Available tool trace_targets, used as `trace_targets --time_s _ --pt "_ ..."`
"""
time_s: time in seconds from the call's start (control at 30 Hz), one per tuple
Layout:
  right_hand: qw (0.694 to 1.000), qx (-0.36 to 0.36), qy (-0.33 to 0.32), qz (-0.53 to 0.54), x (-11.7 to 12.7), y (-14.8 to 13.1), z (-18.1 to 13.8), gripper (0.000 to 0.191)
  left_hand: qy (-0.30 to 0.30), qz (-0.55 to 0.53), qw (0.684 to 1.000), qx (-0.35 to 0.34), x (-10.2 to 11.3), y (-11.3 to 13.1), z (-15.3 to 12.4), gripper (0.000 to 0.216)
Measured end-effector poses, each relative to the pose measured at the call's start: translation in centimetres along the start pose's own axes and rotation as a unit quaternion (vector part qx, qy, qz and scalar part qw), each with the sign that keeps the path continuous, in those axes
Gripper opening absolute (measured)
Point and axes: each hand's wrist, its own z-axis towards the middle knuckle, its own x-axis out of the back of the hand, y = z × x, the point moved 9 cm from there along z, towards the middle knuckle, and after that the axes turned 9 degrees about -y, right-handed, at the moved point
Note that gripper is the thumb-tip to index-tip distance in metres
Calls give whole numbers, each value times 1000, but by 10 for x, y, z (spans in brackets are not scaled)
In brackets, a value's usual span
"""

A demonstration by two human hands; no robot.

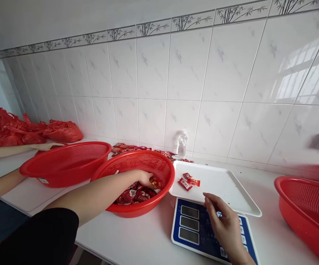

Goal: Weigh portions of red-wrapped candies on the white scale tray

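My left hand reaches into a red plastic basket, its fingers curled round a red and gold wrapped candy. More wrapped candies in dark red wrappers lie at the bottom of this basket. My right hand hovers over the blue keypad panel of a digital scale, thumb and fingertips brought together with nothing visible between them. On the scale's white tray, just beyond that hand, rest three red wrapped candies.
At left, another person's hand is at a second red basket. Red plastic bags are heaped behind. Red packets and a clear plastic bottle stand along the tiled wall. Another red basket is at right.
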Motion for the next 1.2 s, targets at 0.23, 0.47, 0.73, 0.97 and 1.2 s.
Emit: trace_targets --time_s 0.23,0.47,0.73,0.97,1.2 --pt "1000 -9 3 -12 2 3 -3 28 39 76 994 -66 -3 14 5 38" --pt "1000 -12 -7 -17 1 4 -4 30 93 -4 992 -84 31 7 -3 27" --pt "1000 -23 -11 -12 0 5 -3 30 58 -59 993 -79 42 5 -9 24" --pt "1000 -20 -13 -12 1 2 -2 31 89 -100 990 -53 48 4 -19 35" --pt "1000 -19 -21 -7 0 0 -1 32 123 -276 945 -122 56 36 -24 39"
